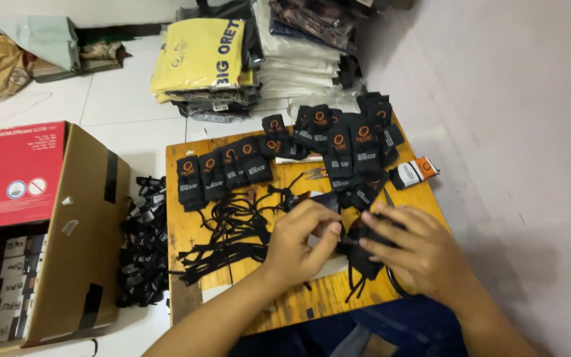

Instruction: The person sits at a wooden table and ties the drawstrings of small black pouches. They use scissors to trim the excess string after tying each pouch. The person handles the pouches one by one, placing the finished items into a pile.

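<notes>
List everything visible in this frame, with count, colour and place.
wooden board: one, yellowish, centre
tags: many, black and orange, rows across the board's far side
cords: a tangle, black, board's left half
tag pile: one heap, black, on the floor beside the board
cardboard box: one, brown with red flap, left
folded garments: stacks, yellow, white, dark, top
left hand: pinching a cord
right hand: on a black tag

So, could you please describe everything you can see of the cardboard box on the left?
The cardboard box is brown, with strips of black tape on its side and a red printed flap standing open. It rests on the white tiled floor, left of the wooden board. Rows of small dark items fill it. Neither hand touches it.
</notes>
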